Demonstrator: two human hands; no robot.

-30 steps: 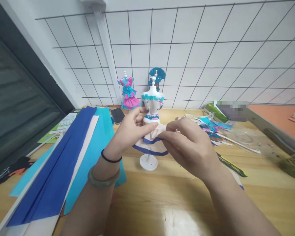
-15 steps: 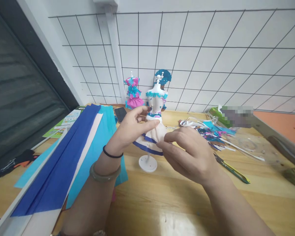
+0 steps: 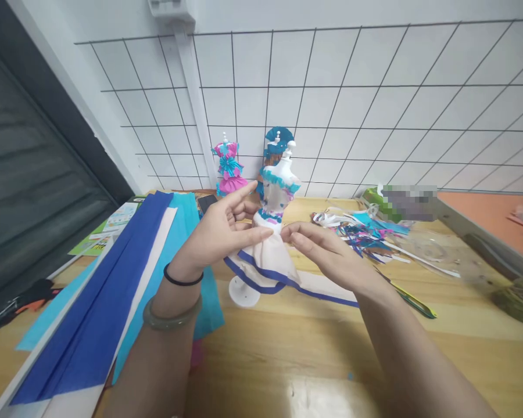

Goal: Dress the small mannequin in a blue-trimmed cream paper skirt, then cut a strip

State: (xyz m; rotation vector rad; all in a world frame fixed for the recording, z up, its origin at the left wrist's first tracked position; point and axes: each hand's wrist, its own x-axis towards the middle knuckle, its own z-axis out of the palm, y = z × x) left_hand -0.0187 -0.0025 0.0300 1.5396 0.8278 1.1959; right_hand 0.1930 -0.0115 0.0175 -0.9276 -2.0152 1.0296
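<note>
A small white dress-form mannequin [image 3: 280, 172] tilts to the right on its round base [image 3: 244, 292], wearing a bodice with teal trim and beads. Round its waist hangs a white crepe paper strip [image 3: 275, 261] with a dark blue edge. The strip's tail runs right, passing behind my right forearm. My left hand [image 3: 224, 229] is closed at the waist, its thumb pressing the paper's top edge, index finger extended behind. My right hand [image 3: 326, 249] pinches the paper's top edge at the waist, thumb and index finger close together.
Long blue paper sheets [image 3: 100, 296] and light-blue paper [image 3: 157, 278] lie at left. Behind stand a pink-and-teal dressed mannequin [image 3: 230, 168] and one with a teal fan-shaped headpiece [image 3: 280, 138]. Paper scraps [image 3: 366, 229], a utility knife [image 3: 412, 299] and a tape roll [image 3: 520, 296] lie right.
The mannequin has gone from upright to tilted right. My right hand has moved up from the skirt's hem to the waist. The strip's tail now shows, spread out to the right.
</note>
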